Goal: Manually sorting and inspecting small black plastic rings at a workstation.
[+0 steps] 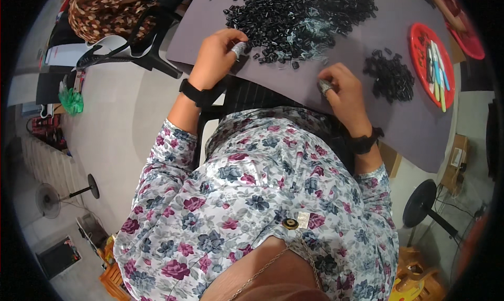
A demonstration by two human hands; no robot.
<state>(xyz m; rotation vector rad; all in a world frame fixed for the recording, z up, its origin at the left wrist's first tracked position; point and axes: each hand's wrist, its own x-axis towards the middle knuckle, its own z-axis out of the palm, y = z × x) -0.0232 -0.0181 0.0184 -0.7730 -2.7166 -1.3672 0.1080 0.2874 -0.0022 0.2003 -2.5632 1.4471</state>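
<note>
A big heap of small black plastic pieces (278,17) covers the far middle of the grey table, with clear bits (315,33) mixed in. At the heap's near left edge, my left hand (212,56) is closed in a pinch. A small black plastic piece (248,47) shows at its fingertips. My right hand (345,91) hovers by the table's near edge, between the heap and a smaller pile of black pieces (388,76). Its fingers are curled toward the thumb, and what they hold, if anything, is hidden. Both thumbs are wrapped in a greyish covering.
On the right of the grey table (420,133) lies a red tray (418,43) with several slim-handled tools (437,72). Another person's arm (446,9) reaches in at the far right. A black chair (157,54) stands at the left, beside a person in a patterned garment (105,14).
</note>
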